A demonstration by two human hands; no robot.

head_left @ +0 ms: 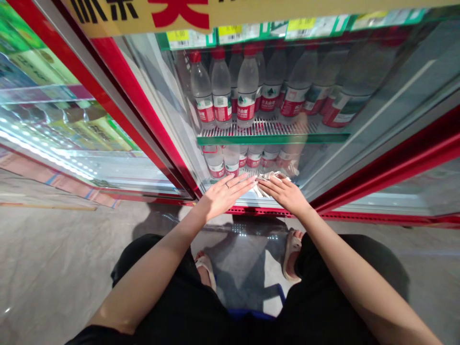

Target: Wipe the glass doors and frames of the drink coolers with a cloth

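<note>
A crumpled white cloth (270,184) lies against the lower part of the glass door (251,160) of a drinks fridge. My right hand (285,194) presses on it, fingers laid over the cloth and pointing left. With fingers stretched out and together, my left hand (225,194) rests at the low glass, its fingertips close to the cloth. It wears a ring and holds nothing. Whether the left fingertips touch the cloth I cannot tell. Behind the glass, water bottles (247,91) with red caps and red labels stand on a wire shelf (273,128).
Red door frames (143,110) border the glass on both sides. Price tags (230,33) and a yellow sign (136,17) run along the top. Another fridge (72,120) with drinks stands at left. Below are my knees, sandals (293,254) and a blue seat edge (251,314) on the grey floor (72,258).
</note>
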